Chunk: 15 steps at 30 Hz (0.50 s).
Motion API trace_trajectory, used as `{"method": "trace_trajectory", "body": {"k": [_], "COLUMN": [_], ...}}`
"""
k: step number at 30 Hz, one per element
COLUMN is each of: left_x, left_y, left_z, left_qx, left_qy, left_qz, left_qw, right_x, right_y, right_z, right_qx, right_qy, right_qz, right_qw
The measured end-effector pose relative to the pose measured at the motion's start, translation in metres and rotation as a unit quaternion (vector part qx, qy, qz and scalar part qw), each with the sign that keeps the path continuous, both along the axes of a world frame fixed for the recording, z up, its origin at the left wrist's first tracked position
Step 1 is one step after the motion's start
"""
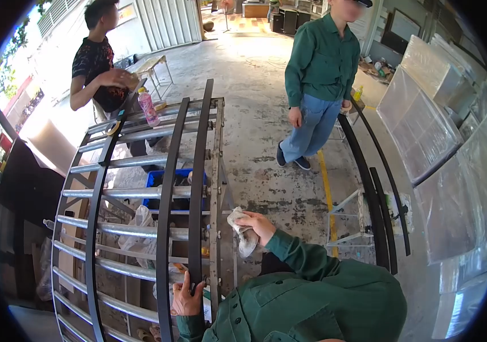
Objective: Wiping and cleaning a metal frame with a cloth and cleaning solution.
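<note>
My right hand (260, 226) is closed around a crumpled whitish cloth (246, 235), out past the right side of a metal roller rack (119, 227). Several long black bars lie lengthwise over its round metal tubes. At the near end of the rightmost black bar (199, 171), my left hand (186, 297) has its thumb and fingers on either side of the bar. Another black bar (169, 194) runs close along its left, and a third bar (96, 222) lies farther left.
A blue crate (151, 181) and clear plastic bags (141, 239) sit under the rack. A pink bottle (148, 108) and tape roll (114, 129) are at its far end. Two people stand beyond. More black bars (363, 176) rest on a stand at right, near plastic-wrapped panels (420, 114).
</note>
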<state>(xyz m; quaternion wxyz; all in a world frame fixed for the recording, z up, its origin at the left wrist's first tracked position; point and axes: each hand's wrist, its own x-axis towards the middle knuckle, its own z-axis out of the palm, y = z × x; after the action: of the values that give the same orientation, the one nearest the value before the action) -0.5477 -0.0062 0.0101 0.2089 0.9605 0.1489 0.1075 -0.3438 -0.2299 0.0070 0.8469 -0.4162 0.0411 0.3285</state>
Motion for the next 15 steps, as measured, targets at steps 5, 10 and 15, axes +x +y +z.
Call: {"method": "trace_trajectory", "body": {"k": [5, 10, 15], "left_x": [-0.004, 0.033, 0.035], "left_y": [-0.003, 0.002, 0.011], "left_z": [-0.008, 0.003, -0.027], "left_qx": [-0.063, -0.100, -0.173], "left_qy": [0.006, -0.077, -0.117], "left_qz": [0.090, 0.043, 0.055], "left_qw": [0.994, 0.991, 0.976], "right_x": [0.001, 0.006, -0.032], "right_y": [0.013, 0.031, 0.073], "right_z": [-0.008, -0.003, 0.004], "right_qx": [-0.077, -0.225, -0.441], "right_qy": [-0.071, -0.322, -0.605], "right_qz": [-0.060, -0.055, -0.003], "right_qw": [0.993, 0.918, 0.663]}}
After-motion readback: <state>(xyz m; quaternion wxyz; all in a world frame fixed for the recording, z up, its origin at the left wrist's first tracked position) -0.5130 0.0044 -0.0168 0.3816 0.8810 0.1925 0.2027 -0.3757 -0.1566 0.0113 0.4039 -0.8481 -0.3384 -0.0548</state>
